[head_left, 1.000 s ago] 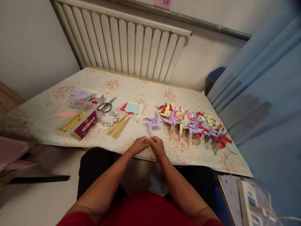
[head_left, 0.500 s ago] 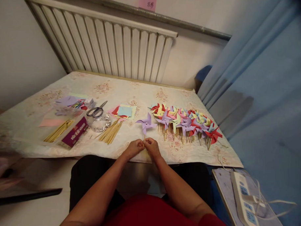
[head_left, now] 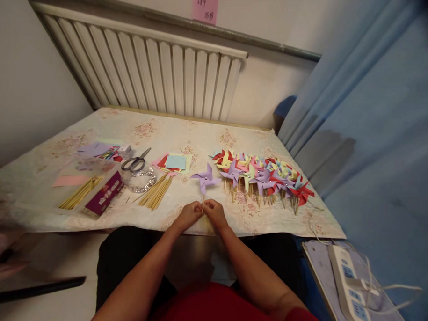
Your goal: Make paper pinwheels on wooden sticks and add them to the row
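Observation:
A purple paper pinwheel (head_left: 205, 178) on a thin wooden stick stands upright between my hands, near the table's front edge. My left hand (head_left: 190, 213) pinches the stick from the left. From the other side my right hand (head_left: 214, 211) has its fingers closed on the same stick. To the right lie rows of finished pinwheels (head_left: 264, 180) in purple, red, yellow and pink. Left of my hands is a fan of loose wooden sticks (head_left: 156, 192), with a stack of coloured paper squares (head_left: 175, 162) behind it.
Scissors (head_left: 136, 161) lie behind a clear dish (head_left: 139, 180) of shiny beads. Farther left are a clear plastic box with a purple label (head_left: 104, 194), more sticks and coloured paper. A radiator (head_left: 150, 64) backs the table. A power strip (head_left: 350, 282) sits on a stand at right.
The whole view has tilted slightly, so the table sits a little lower in it. Both hands keep their hold on the pinwheel's stick.

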Available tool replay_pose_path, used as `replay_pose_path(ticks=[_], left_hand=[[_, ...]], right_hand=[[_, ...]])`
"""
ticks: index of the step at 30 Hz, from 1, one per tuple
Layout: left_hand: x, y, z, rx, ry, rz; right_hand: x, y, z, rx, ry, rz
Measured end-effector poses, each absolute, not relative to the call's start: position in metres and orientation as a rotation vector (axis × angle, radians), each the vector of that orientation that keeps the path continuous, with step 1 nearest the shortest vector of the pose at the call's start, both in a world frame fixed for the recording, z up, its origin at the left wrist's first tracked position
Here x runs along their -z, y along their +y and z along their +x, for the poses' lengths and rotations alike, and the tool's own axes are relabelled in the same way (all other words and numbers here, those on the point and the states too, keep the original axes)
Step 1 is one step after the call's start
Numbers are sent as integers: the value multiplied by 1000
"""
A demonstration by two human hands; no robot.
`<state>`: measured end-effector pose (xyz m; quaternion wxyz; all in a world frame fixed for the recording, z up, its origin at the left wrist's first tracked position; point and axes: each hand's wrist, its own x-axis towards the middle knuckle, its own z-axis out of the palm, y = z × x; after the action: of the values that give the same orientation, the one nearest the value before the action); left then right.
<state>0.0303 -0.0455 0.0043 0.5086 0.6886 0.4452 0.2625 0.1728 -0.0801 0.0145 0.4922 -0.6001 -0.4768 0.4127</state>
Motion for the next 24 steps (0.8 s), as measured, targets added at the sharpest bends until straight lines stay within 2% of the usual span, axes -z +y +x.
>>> replay_pose_path(ticks=[24], left_hand=[[-18,-45,34,-573,1185,1744]], right_hand=[[-3,-69,172,-941,-1105,-1457]])
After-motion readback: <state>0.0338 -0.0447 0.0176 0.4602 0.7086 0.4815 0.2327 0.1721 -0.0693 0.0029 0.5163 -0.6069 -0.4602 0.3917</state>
